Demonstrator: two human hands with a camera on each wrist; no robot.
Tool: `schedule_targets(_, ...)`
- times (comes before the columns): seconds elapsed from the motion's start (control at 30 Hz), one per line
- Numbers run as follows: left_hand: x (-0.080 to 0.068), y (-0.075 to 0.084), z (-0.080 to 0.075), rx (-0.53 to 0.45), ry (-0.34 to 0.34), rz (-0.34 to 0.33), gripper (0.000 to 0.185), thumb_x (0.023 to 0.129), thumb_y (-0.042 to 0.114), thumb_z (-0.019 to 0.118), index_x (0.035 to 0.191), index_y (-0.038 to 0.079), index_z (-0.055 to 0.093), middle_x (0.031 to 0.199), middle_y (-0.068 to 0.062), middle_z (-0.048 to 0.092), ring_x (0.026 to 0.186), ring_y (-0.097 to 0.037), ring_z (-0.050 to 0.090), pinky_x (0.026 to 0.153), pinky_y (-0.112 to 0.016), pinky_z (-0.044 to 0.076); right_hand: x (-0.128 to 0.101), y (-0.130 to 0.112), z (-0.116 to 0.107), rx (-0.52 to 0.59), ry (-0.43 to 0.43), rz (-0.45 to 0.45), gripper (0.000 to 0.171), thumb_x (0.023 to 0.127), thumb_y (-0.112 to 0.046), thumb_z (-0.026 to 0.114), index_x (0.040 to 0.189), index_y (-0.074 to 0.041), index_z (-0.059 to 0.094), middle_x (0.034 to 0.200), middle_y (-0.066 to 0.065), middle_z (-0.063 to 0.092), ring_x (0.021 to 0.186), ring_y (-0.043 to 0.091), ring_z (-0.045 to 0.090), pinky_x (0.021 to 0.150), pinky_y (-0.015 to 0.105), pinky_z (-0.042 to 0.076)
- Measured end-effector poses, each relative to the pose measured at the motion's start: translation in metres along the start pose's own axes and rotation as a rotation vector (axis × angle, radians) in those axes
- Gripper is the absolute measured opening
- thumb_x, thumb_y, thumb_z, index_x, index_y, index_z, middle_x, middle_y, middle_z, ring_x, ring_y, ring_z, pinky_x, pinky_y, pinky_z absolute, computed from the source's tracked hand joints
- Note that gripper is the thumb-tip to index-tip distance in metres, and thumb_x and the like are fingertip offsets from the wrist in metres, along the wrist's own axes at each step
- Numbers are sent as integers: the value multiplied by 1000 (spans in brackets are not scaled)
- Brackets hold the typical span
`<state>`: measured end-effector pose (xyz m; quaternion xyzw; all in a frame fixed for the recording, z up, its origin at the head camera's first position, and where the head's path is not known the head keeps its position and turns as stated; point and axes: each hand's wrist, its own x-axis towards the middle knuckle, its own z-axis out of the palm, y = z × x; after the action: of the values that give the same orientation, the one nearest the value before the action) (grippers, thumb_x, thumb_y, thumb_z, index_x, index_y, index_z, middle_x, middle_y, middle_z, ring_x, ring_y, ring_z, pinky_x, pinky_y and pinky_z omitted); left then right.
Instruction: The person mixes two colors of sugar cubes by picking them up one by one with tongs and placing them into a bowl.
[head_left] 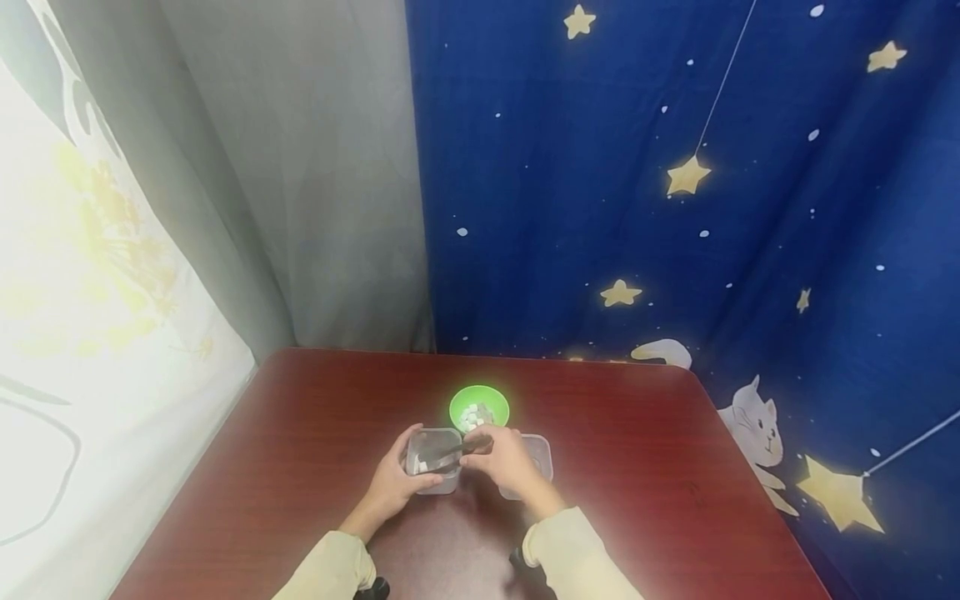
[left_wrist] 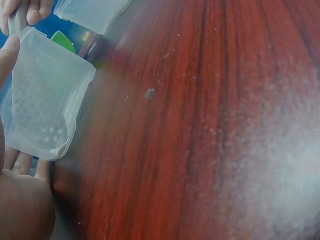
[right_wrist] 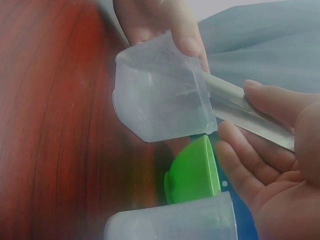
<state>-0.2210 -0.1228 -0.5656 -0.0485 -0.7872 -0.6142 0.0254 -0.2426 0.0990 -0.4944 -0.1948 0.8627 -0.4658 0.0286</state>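
My left hand (head_left: 395, 479) grips a translucent plastic container (head_left: 442, 486) by its sides, thumb near and fingers on the far side. My right hand (head_left: 508, 460) holds grey metal tongs (right_wrist: 235, 107) between thumb and fingers. The tips of the tongs reach inside this container, where a small white piece (head_left: 422, 467) shows near them. Just beyond the hands stands a green bowl (head_left: 501, 403) with several white cubes (head_left: 475, 415) in it. In the right wrist view the bowl's outer side shows beside the gripped container.
A second translucent container (head_left: 542, 457) stands right of the first, partly hidden by my right hand and forearm. Everything is on a dark red wooden table (head_left: 637, 467). Grey and blue star-printed curtains (head_left: 555, 208) hang behind it, and a white curtain (head_left: 97, 350) at the left.
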Motion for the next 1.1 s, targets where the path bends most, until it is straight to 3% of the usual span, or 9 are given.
schedule_targets(0.13, 1, -2, 0, -12, -9, 17, 97, 64, 13, 91, 146, 8, 39, 130, -18, 56, 112, -34, 57, 86, -36, 52, 0, 0, 1, -25, 19, -7, 24, 77, -16, 83, 97, -10, 73, 86, -4, 72, 72, 7, 65, 66, 26, 52)
schedule_targets(0.3, 1, -1, -1, -12, -16, -5, 98, 64, 14, 91, 146, 11, 39, 131, -18, 55, 113, -32, 57, 90, -36, 50, -1, 0, 4, -36, 35, 5, 20, 77, -17, 82, 94, -12, 73, 84, -7, 70, 71, 6, 63, 65, 26, 51)
schedule_targets(0.9, 2, 0, -2, 37, -4, -26, 99, 61, 18, 93, 145, 15, 42, 128, -9, 57, 109, -24, 58, 89, -35, 49, 1, 1, -6, 3, 93, -28, 18, 77, -14, 81, 94, -13, 75, 89, -3, 72, 76, 13, 69, 68, 25, 54)
schedule_targets(1.1, 2, -3, -1, 21, 4, 0, 98, 61, 17, 93, 145, 14, 42, 128, -12, 58, 104, -26, 60, 85, -36, 51, 1, 0, -15, -60, 141, 9, 17, 77, -24, 82, 92, -24, 75, 87, -8, 72, 75, 9, 69, 66, 30, 54)
